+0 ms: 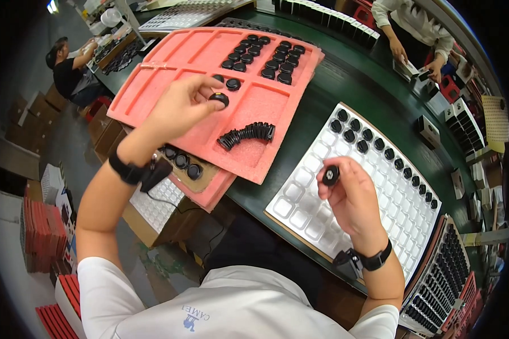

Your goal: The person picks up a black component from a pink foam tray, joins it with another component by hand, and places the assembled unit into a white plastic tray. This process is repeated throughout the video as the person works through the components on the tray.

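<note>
The right hand (350, 195) pinches a round black cap (330, 175) directly over the white cell tray (322, 209), while the left hand (181, 104) grips another black cap (219, 99) above the pink foam tray (169, 56), well apart to the left.

Surroundings of a green workbench (345, 79)

Red boxes (42, 234) are stacked on the floor at the left; two other people (70, 70) are seated further along, and small boxed items (458, 121) are lined up at the right.
</note>
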Demonstrator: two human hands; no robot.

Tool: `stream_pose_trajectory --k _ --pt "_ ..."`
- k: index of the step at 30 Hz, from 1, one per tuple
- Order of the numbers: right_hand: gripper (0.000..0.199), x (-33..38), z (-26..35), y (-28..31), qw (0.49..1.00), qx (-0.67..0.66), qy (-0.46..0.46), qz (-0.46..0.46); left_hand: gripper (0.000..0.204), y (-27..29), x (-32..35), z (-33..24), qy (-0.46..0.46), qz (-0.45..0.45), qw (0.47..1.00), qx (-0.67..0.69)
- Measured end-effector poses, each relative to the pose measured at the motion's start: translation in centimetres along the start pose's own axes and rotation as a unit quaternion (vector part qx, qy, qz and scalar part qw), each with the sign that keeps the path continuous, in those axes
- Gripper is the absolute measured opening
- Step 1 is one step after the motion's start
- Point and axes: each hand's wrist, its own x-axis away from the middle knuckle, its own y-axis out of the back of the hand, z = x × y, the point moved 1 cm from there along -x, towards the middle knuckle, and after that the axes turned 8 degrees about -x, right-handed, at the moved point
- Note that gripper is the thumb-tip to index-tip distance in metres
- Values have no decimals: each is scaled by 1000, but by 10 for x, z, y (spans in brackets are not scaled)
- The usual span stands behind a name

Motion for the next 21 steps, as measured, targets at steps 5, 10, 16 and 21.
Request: stream_pose_trajectory --k 5,10,16,21 --pt "27 27 -17 -15 999 -8 -43 -8 28 -18 79 -54 -90 19 958 273" --pt "23 36 -43 -30 987 79 121 73 29 -78 120 -57 -93 1 926 367" --pt "27 24 -70 -42 965 133 226 25 29 -119 125 -55 -116 -73 906 401" --pt "27 17 -69 -40 924 229 307 24 32 -112 124 -58 -117 -59 903 408"
